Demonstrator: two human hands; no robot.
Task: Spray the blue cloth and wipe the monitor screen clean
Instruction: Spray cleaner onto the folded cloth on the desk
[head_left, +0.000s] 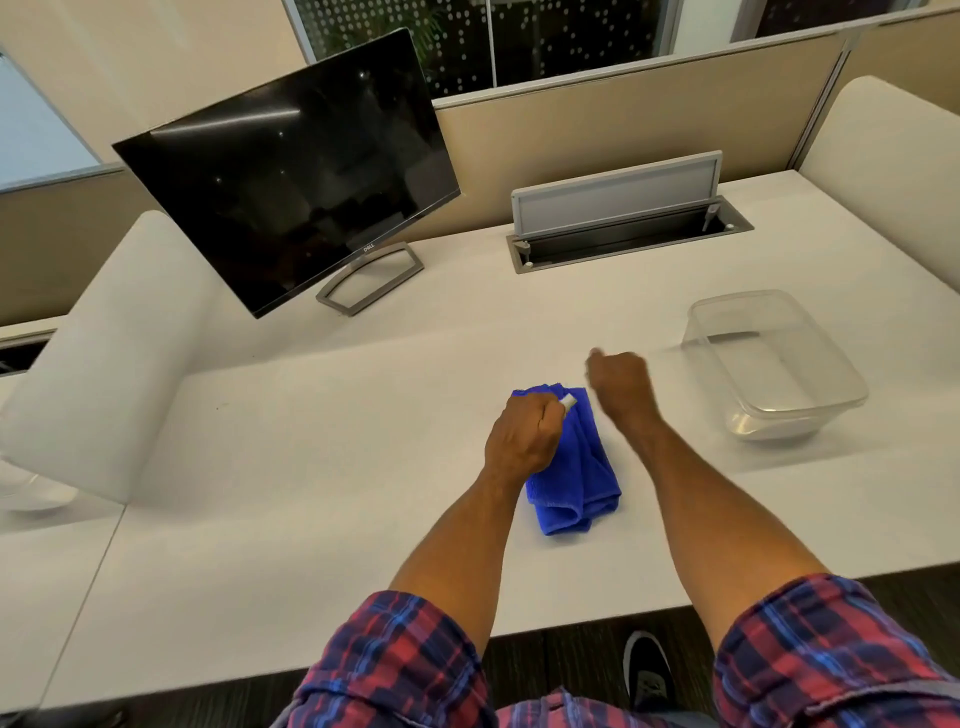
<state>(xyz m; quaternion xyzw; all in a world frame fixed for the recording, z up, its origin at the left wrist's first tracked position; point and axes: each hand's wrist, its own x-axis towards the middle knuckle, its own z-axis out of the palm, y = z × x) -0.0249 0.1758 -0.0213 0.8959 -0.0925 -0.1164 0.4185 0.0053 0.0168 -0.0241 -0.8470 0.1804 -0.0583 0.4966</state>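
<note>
A folded blue cloth (576, 467) lies on the white desk (311, 467) in front of me. My left hand (522, 434) hovers over the cloth's left edge, closed around a small spray bottle whose white tip (569, 401) pokes out toward the right. My right hand (621, 382) is just beyond the cloth's far right corner, fingers curled shut, blurred, with nothing visible in it. The black monitor (291, 171), switched off, stands on a grey stand (369, 278) at the far left of the desk.
A clear plastic tub (774, 364) sits on the desk to the right of my hands. An open cable hatch (628, 228) with a raised lid is set into the desk at the back. White curved dividers flank both sides.
</note>
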